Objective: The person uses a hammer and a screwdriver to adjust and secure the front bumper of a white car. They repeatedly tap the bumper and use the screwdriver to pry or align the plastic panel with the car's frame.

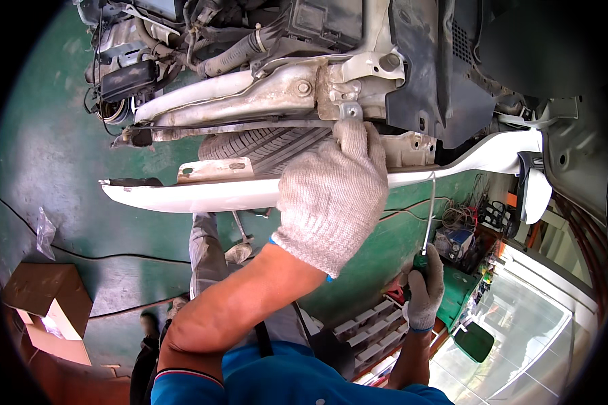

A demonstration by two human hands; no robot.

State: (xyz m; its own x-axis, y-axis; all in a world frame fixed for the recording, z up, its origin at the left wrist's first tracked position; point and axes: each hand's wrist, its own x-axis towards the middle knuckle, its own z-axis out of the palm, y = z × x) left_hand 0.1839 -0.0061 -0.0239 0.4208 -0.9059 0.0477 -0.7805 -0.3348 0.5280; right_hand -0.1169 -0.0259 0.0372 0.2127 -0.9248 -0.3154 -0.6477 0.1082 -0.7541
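Note:
My left hand (334, 192), in a knitted whitish glove, reaches over the white car fender (230, 196). Its fingers are closed against a small metal bracket (350, 111) on the dirty white body frame (277, 98); whatever lies between the fingertips is hidden. Lower right, my right hand (425, 293), gloved too, grips a screwdriver (428, 216) by its green handle. The long thin shaft points up, its tip close to the fender's lower edge. Behind the fender, part of a tire (263, 148) shows.
Engine parts and hoses (230, 61) fill the top. An opened cardboard box (51, 307) stands on the green floor at left, near a black cable (115, 256). At right are a tangle of wires (456, 212), a green bin (456, 290) and a slatted white rack (371, 334).

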